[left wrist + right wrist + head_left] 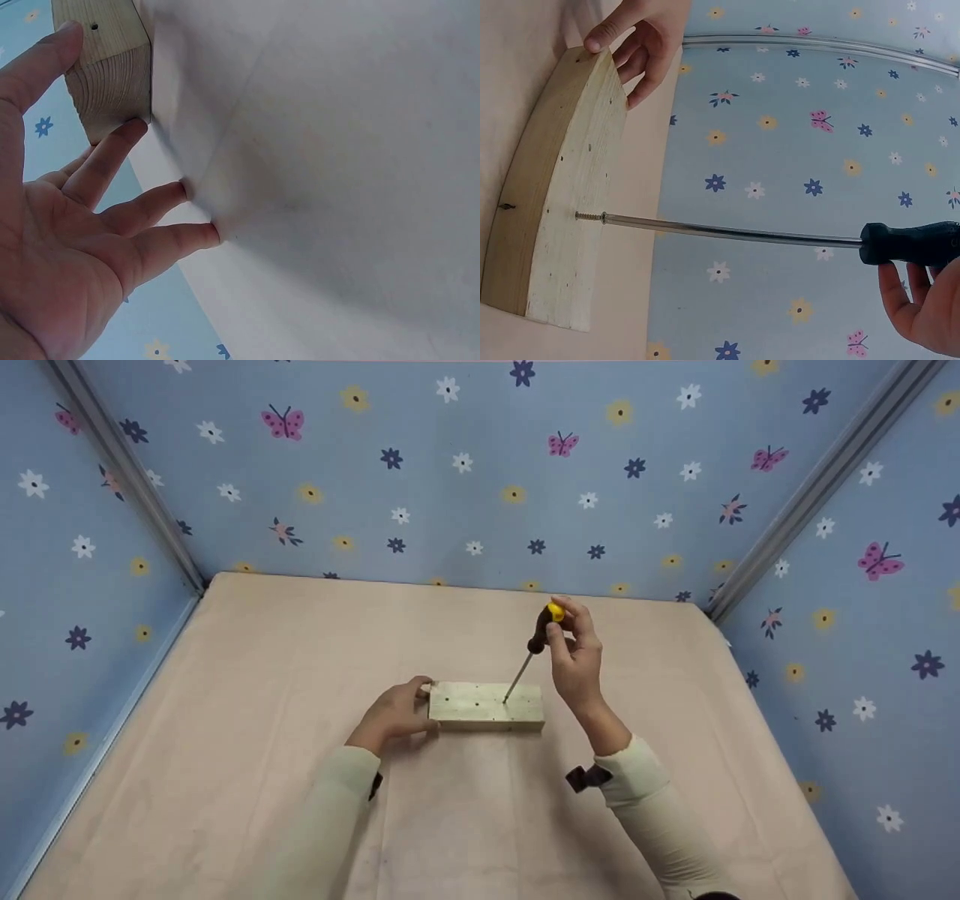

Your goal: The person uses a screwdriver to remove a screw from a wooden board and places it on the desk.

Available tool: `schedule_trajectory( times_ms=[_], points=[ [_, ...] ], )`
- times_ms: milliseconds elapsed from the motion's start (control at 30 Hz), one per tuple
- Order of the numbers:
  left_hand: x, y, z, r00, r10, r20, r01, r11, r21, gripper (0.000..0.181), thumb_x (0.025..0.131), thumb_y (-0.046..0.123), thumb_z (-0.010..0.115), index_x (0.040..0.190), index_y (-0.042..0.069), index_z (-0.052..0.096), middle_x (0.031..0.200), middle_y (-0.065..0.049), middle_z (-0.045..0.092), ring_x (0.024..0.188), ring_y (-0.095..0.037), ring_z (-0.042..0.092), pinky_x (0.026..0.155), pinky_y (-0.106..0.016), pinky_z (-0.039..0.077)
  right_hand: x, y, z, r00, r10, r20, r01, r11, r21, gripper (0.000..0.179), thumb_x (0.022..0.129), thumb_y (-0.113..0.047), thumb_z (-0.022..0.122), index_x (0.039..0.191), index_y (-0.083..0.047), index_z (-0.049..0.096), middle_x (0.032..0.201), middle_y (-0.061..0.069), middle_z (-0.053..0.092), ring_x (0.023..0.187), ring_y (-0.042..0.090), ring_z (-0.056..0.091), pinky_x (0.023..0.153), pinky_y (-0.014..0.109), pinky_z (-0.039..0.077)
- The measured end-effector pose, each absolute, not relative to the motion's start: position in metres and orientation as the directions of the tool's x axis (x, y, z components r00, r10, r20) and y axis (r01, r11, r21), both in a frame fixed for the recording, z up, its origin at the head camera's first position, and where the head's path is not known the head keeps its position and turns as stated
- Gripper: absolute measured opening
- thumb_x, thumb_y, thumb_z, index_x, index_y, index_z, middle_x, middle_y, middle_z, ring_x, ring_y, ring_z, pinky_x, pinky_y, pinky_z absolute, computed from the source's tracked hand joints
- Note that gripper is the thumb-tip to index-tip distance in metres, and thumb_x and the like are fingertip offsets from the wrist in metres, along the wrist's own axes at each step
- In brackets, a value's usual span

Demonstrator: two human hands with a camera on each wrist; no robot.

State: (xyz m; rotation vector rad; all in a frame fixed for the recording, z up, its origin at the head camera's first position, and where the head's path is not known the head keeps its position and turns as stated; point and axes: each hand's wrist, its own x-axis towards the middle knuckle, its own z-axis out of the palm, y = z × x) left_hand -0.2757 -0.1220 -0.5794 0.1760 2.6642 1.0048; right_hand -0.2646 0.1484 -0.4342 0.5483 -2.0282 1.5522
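A pale wooden block point(459, 714) lies flat in the middle of the table, with several small dark holes in its upper face. My left hand point(394, 711) grips its left end, thumb on the near side and fingers on the far side. In the left wrist view, the other fingers point(161, 204) spread down to the cloth. My right hand point(579, 664) holds a screwdriver point(538, 631) by its black and yellow handle, the shaft slanting down to the block. At its tip a screw point(589, 217) stands partly sunk in the wood.
A pale pink cloth point(300, 645) covers the table. Blue panels point(480, 502) with flowers and butterflies rise behind it and at both sides, joined by grey metal posts point(124, 465). A dark device point(587, 778) sits at the right wrist.
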Motion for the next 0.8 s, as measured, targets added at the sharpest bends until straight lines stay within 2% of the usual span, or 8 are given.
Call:
schedule_trajectory(
  times_ms=[167,267,367,600,700,800],
  points=[
    [-0.276,-0.122,-0.579,-0.952,0.208,-0.224,0.007,0.749,0.663,0.081,0.073,0.033,0.079,0.143,0.02,0.041,0.137,-0.008,0.056,0.128,-0.028,0.05,0.109,-0.048,0.038,-0.27,0.15,-0.441,-0.785,0.011,0.62,-0.6,0.234,-0.765,0.033,0.096,-0.007,0.057,0.128,-0.004,0.055,0.116,0.016,0.051,0.093,0.02,0.057,0.069,0.022,0.053],
    [-0.275,-0.122,-0.579,-0.952,0.208,-0.226,0.007,0.749,0.662,0.08,0.073,0.033,0.079,0.143,0.02,0.041,0.136,-0.007,0.056,0.128,-0.028,0.05,0.108,-0.048,0.038,-0.272,0.15,-0.442,-0.762,0.022,0.648,-0.625,0.241,-0.743,0.035,0.092,-0.011,0.064,0.126,-0.006,0.058,0.114,0.015,0.049,0.091,0.017,0.057,0.068,0.024,0.054],
    [-0.275,-0.122,-0.579,-0.952,0.208,-0.224,0.007,0.748,0.664,0.08,0.073,0.032,0.079,0.143,0.021,0.041,0.136,-0.007,0.056,0.129,-0.028,0.05,0.109,-0.048,0.038,-0.273,0.151,-0.444,-0.742,0.027,0.67,-0.638,0.28,-0.718,0.036,0.093,-0.013,0.064,0.128,-0.007,0.057,0.112,0.014,0.054,0.093,0.015,0.058,0.07,0.025,0.054],
    [-0.275,-0.121,-0.577,-0.952,0.213,-0.221,0.016,0.753,0.658,0.08,0.074,0.032,0.079,0.143,0.02,0.041,0.136,-0.007,0.056,0.129,-0.028,0.05,0.109,-0.047,0.038,-0.249,0.142,-0.416,-0.777,0.023,0.629,-0.595,0.299,-0.746,0.035,0.097,0.002,0.049,0.131,0.007,0.047,0.115,0.026,0.057,0.099,0.031,0.059,0.075,0.021,0.051],
    [-0.275,-0.121,-0.576,-0.95,0.212,-0.231,0.012,0.76,0.65,0.08,0.073,0.033,0.079,0.142,0.02,0.041,0.136,-0.007,0.056,0.128,-0.027,0.05,0.109,-0.047,0.038,-0.251,0.141,-0.418,-0.799,0.04,0.6,-0.569,0.271,-0.776,0.035,0.096,0.002,0.051,0.13,0.006,0.047,0.122,0.025,0.052,0.101,0.026,0.057,0.077,0.022,0.051],
    [-0.275,-0.12,-0.575,-0.948,0.206,-0.242,0.002,0.766,0.643,0.079,0.073,0.033,0.078,0.142,0.02,0.041,0.136,-0.007,0.056,0.128,-0.027,0.05,0.109,-0.046,0.038,-0.254,0.141,-0.422,-0.806,0.061,0.589,-0.558,0.254,-0.79,0.037,0.092,0.003,0.057,0.128,0.004,0.049,0.121,0.022,0.047,0.098,0.018,0.055,0.075,0.025,0.053]
  ],
)
